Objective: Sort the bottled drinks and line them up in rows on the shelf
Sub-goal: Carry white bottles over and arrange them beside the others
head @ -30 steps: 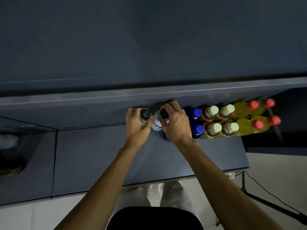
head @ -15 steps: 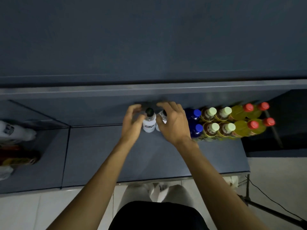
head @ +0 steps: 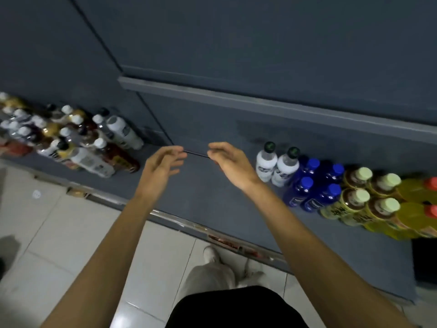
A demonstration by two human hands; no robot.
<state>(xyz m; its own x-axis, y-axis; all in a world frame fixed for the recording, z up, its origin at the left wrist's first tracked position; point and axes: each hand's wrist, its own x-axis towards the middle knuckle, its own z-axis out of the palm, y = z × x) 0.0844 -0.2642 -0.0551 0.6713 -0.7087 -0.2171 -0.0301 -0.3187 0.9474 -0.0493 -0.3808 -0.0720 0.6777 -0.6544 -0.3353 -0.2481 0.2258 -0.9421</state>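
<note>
1. Hovering over the bare middle of the shelf, the left hand is holding nothing, its fingers loosely spread and slightly bent.
2. The right hand is hanging just beside it, apart from it, fingers relaxed and a little curved, gripping nothing.
3. Two white bottles with dark caps are standing upright side by side near the shelf's back edge, just right of the right hand and not touching it.
4. Four blue bottles are standing in two rows against the white pair, toward the shelf's right end.
5. Brown bottles with pale caps are sitting next in two rows, then yellow bottles with red caps at the right edge.
6. A mixed pile of bottles, some lying, some tilted, is crowding the shelf's left end, well apart from both hands.
</note>
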